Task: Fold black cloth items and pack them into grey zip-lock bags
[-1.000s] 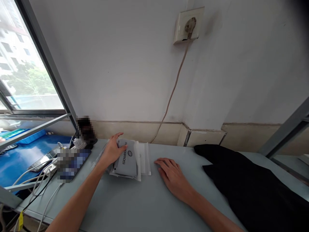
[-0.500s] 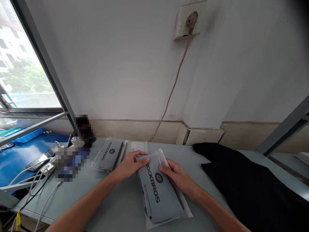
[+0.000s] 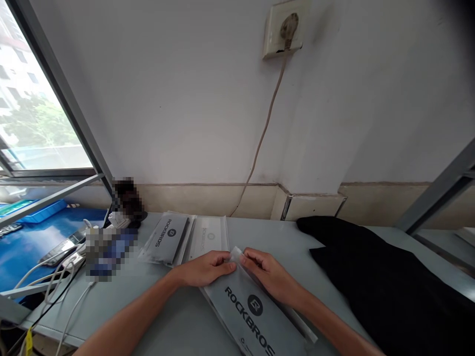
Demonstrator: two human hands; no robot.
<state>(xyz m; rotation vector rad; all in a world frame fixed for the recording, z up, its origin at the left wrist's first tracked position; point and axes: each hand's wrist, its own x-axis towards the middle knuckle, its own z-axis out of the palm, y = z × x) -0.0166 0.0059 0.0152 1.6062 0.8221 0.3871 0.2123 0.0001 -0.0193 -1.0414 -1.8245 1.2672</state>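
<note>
A grey package marked ROCKBROS [image 3: 247,316], in a frosted plastic bag, lies tilted near the table's front edge. My left hand [image 3: 208,268] pinches the bag's top end from the left, thumb on top. On the other side of the same end, my right hand [image 3: 265,269] has its thumb and curled fingers closed on the bag's corner. Behind my left hand are a bagged grey ROCKBROS package [image 3: 168,238] and a paler frosted bag [image 3: 210,236] beside it.
Black cloth [image 3: 389,277] covers the table's right part. Cables, a power strip [image 3: 76,257] and a blurred blue item are at the left. A wall socket [image 3: 285,29] holds a plug whose cord hangs behind the table [image 3: 166,306].
The package has turned and moved down and to the right. My left hand has shifted lower along the bag's top, and both hands are now closer together at its end.
</note>
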